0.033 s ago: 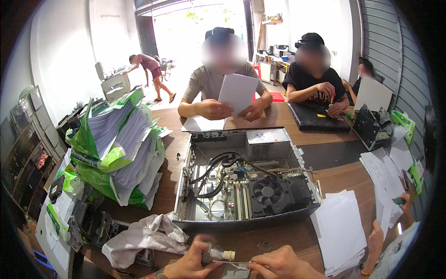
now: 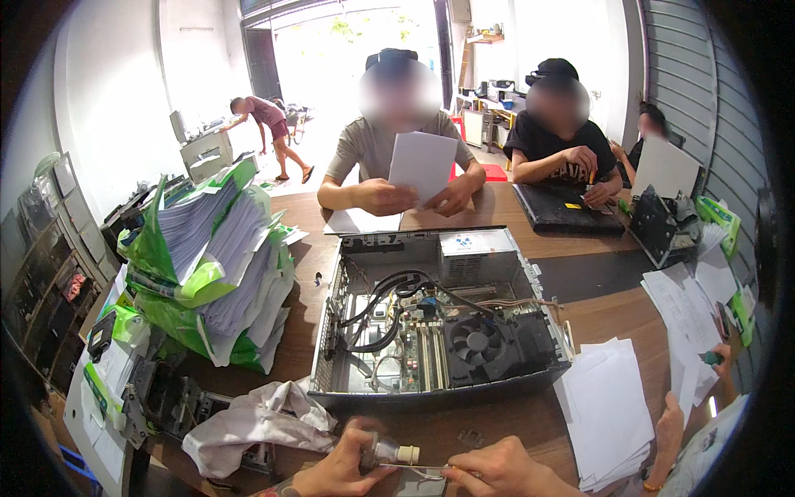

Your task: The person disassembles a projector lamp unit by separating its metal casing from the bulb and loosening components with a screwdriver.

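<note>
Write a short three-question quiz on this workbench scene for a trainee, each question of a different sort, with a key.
1. True or false: the open computer case still has its side cover on.
2. Which is in the left hand's grip? A) a small bottle with a pale cap B) a sheet of paper C) a cooling fan
3. Fill in: the crumpled white cloth lies to the person's ____ of the left hand.

Key:
1. False: the cover is off, and the fan, cables and board show.
2. A. The right hand pinches something thin and pale beside the cap.
3. Left.
</note>
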A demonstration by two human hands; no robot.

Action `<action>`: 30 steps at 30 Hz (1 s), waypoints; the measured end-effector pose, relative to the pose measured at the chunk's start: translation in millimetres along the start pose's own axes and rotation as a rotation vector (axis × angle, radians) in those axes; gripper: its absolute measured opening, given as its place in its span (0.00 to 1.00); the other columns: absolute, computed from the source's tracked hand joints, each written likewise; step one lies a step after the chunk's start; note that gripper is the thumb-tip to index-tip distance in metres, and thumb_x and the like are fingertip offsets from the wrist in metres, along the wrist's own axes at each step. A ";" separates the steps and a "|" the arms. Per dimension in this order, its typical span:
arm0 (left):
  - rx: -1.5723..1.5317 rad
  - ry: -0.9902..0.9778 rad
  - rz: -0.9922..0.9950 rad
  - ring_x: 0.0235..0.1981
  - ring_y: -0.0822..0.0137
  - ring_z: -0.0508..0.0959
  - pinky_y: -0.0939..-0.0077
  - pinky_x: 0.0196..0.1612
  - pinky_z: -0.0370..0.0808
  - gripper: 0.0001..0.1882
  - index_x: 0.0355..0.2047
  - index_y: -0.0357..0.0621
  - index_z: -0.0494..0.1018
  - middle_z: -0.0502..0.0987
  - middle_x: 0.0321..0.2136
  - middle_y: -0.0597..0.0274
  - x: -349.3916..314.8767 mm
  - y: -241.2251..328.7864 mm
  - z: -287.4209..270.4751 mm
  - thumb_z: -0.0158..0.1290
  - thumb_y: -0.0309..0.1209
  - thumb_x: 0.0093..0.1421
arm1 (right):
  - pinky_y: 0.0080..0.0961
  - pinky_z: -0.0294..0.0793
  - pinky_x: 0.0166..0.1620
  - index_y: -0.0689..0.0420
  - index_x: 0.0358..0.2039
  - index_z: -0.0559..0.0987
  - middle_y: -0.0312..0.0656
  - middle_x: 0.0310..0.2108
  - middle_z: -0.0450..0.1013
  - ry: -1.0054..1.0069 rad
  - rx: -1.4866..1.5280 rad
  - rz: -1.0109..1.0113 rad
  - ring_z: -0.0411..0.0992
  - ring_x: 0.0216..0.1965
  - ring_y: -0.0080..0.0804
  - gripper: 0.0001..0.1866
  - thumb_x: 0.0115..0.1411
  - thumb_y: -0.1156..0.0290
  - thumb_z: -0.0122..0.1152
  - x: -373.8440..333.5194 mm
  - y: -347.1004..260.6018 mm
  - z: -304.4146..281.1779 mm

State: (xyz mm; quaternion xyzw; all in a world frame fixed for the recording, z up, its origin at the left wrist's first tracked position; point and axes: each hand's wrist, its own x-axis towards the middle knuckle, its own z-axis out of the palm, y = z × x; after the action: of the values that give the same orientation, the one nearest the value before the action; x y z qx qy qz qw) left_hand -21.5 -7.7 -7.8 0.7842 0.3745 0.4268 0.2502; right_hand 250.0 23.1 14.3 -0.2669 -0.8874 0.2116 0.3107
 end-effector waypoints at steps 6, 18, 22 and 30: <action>0.003 -0.006 -0.001 0.41 0.58 0.67 0.64 0.46 0.65 0.31 0.48 0.46 0.55 0.62 0.46 0.45 2.4 -1.7 -1.6 0.62 0.20 0.50 | 0.33 0.70 0.22 0.55 0.30 0.80 0.40 0.18 0.72 0.044 -0.089 -0.085 0.72 0.18 0.39 0.06 0.53 0.68 0.66 3.9 7.5 2.7; 0.028 -0.003 0.012 0.41 0.55 0.67 0.61 0.45 0.66 0.33 0.50 0.46 0.54 0.61 0.47 0.44 -7.3 -3.4 2.2 0.63 0.21 0.49 | 0.28 0.71 0.22 0.56 0.30 0.80 0.40 0.19 0.74 -0.079 -0.025 -0.023 0.73 0.18 0.36 0.08 0.55 0.66 0.67 -4.4 10.0 4.7; -0.053 0.003 -0.004 0.47 0.54 0.68 0.62 0.50 0.67 0.29 0.44 0.43 0.56 0.65 0.46 0.45 -10.8 -20.0 6.0 0.65 0.25 0.52 | 0.29 0.72 0.21 0.54 0.28 0.81 0.40 0.15 0.73 -0.031 0.069 0.037 0.74 0.16 0.37 0.08 0.54 0.64 0.68 5.4 13.7 4.4; 0.068 -0.009 -0.101 0.46 0.53 0.68 0.62 0.50 0.66 0.31 0.41 0.45 0.54 0.66 0.46 0.40 -1.8 -10.6 -9.2 0.67 0.24 0.48 | 0.27 0.70 0.22 0.58 0.21 0.77 0.43 0.16 0.73 0.183 0.023 0.179 0.72 0.15 0.37 0.10 0.50 0.68 0.69 12.4 29.0 -44.0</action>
State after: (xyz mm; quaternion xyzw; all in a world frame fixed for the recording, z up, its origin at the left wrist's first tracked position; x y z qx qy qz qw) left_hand -34.0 -2.2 -11.6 0.7741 0.4269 0.3973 0.2464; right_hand 280.9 62.1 35.6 -0.3599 -0.8254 0.2234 0.3733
